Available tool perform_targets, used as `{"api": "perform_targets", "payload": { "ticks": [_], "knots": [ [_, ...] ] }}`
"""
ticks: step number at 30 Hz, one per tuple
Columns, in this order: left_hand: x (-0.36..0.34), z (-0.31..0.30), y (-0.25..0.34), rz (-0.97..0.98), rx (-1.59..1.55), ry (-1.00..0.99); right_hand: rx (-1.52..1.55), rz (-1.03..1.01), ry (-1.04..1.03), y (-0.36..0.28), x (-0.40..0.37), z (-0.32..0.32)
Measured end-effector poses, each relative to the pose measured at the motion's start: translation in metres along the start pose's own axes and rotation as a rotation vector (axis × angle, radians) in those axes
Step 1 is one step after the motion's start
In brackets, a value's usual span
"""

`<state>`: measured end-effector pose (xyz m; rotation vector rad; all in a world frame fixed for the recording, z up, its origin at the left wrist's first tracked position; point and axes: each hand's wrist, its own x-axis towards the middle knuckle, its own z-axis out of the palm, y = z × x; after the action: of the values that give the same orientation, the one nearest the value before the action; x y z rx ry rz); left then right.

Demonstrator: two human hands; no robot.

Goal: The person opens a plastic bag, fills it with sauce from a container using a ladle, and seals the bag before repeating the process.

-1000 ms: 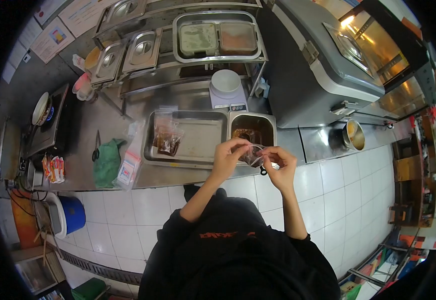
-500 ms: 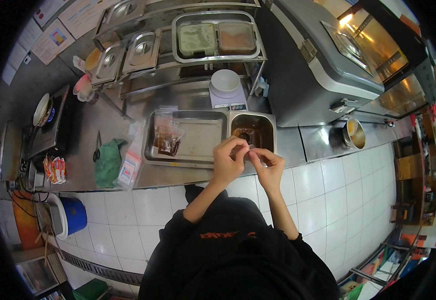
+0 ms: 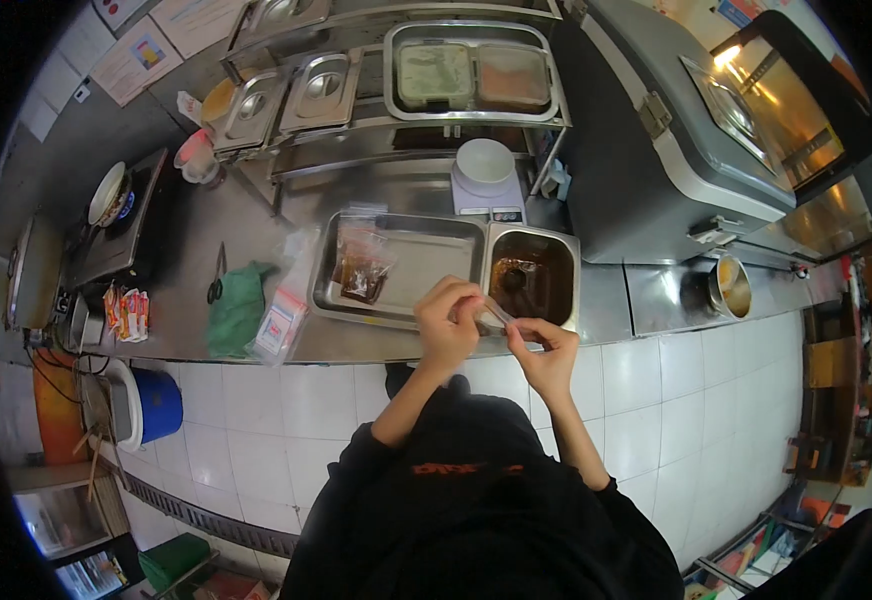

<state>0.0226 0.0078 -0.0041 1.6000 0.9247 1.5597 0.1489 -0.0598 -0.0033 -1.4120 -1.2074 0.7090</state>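
My left hand (image 3: 446, 322) and my right hand (image 3: 548, 358) are both closed in a pinch in front of the counter edge. Stretched between their fingertips is a small clear plastic bag (image 3: 497, 311), seen nearly edge-on. Just beyond them is a deep steel pan (image 3: 560, 282) of dark brown sauce, with what looks like a ladle (image 3: 516, 285) in it. To its left is a shallow steel tray (image 3: 431, 268), where filled bags of dark sauce (image 3: 364, 275) lie at the left end.
A white bowl (image 3: 485, 166) sits on a kitchen scale (image 3: 489, 205) behind the tray. Plastic packets (image 3: 281, 325), a green cloth (image 3: 236, 312) and scissors (image 3: 217, 275) lie to the left. A metal pot (image 3: 729, 287) stands at the right; a pan (image 3: 108, 194) is on the left burner.
My hands have drawn slightly apart, and the plastic bag between them now shows as a taut strip. The view has shifted, so the counter sits farther right in it.
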Motion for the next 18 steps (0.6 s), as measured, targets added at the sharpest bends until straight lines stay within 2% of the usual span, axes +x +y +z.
{"api": "perform_targets", "payload": {
  "ticks": [2,4,6,8,9,11,14,15,17,18],
  "knots": [
    [0.000,-0.015,-0.013,-0.054,0.000,0.022,0.005,0.030,-0.065,0.006,-0.003,-0.003],
    [0.010,-0.039,-0.022,-0.236,-0.231,0.202,0.052,0.070,0.001,0.019,-0.007,-0.006],
    [0.027,-0.071,-0.038,-0.186,-0.055,0.261,0.079,0.120,0.005,0.024,-0.009,-0.015],
    [0.041,-0.105,-0.073,-0.287,0.270,0.245,0.118,0.176,0.052,0.036,-0.013,-0.022],
    [0.044,-0.119,-0.093,-0.289,0.272,0.250,0.129,0.190,0.033,0.038,-0.014,-0.025],
    [0.050,-0.144,-0.129,-0.014,0.906,0.234,0.112,0.179,0.015,0.042,-0.015,-0.029],
    [0.039,-0.185,-0.160,-0.239,1.406,0.304,0.117,0.177,0.020,0.042,-0.017,-0.034],
    [0.037,-0.203,-0.167,-0.239,1.405,0.302,0.135,0.186,0.032,0.042,-0.018,-0.037],
    [0.036,-0.234,-0.176,-0.514,1.359,0.050,0.130,0.200,0.022,0.046,-0.020,-0.040],
    [0.037,-0.237,-0.172,-0.514,1.359,0.049,0.127,0.212,0.011,0.047,-0.021,-0.041]
  ]
}}
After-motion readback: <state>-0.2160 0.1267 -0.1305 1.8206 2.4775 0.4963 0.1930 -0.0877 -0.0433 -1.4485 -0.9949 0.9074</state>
